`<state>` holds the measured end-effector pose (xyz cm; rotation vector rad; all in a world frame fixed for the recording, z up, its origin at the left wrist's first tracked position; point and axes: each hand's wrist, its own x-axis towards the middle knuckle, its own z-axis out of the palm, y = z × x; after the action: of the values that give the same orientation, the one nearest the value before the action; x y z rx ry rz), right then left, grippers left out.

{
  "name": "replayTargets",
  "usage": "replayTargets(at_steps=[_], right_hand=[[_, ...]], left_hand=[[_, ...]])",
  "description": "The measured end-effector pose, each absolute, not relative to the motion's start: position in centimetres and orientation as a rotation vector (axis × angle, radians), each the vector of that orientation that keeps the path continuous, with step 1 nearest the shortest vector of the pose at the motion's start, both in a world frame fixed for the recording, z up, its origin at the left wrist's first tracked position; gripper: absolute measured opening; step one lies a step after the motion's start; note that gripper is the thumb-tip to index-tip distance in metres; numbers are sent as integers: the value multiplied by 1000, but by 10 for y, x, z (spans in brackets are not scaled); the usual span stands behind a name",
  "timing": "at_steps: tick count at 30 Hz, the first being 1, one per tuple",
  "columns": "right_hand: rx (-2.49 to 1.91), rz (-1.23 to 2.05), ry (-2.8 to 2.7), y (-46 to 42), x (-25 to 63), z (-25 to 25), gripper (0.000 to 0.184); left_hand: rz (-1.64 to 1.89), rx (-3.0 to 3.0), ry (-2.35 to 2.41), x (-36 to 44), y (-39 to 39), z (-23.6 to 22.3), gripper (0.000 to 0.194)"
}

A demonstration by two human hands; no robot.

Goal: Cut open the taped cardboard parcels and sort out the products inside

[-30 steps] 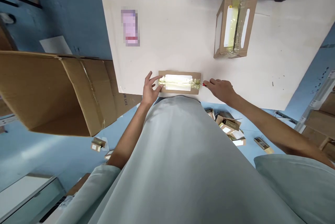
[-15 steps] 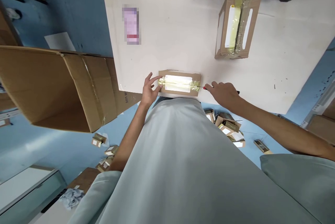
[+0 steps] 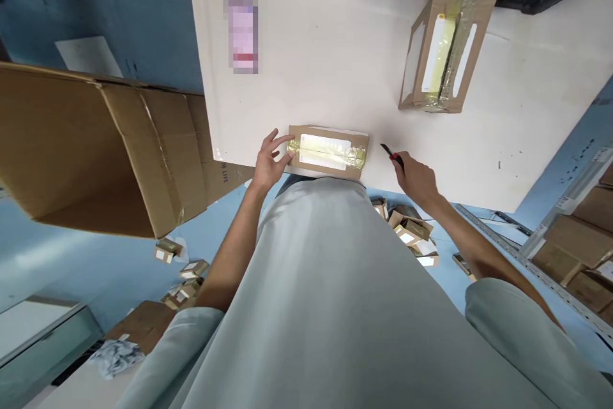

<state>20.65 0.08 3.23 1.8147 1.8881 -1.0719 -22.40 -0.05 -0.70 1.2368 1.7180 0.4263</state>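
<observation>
A: Where does the box [image 3: 328,150] lie?

B: At 7 o'clock on the table [image 3: 330,71], by the near edge; probably kept there for easy reach.

A: Left hand [image 3: 269,163]?

B: At the box's 9 o'clock end. Thumb and forefinger parted, tips touching it, seemingly to steady it.

A: Right hand [image 3: 416,179]?

B: Fingers curled round the knife [image 3: 393,155], pointing to 10 o'clock, apart from the box's 3 o'clock end, apparently for clearance.

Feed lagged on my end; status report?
Left hand touching small box. Right hand holding cutter, apart from box. Larger carton beyond, not in the way.
</observation>
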Motion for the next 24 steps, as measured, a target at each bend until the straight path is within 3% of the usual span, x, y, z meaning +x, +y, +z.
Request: replayTargets(at_steps=[6,10,17,24], right_hand=[[2357,-1889,1500,-17,147,-4,53],[2481,-2188,1302,-24,101,0,55],[2527,-2010,1432,-19,68,36,50],[2568,-1679,1572,-12,58,89,47]], left_hand=[[437,1215,1762,-263,5,-11,63],[454,1248,1803,-278,8,-12,57],[573,1517,1649,-243,-2,41,38],[595,1504,1522,-221,-6,50,45]])
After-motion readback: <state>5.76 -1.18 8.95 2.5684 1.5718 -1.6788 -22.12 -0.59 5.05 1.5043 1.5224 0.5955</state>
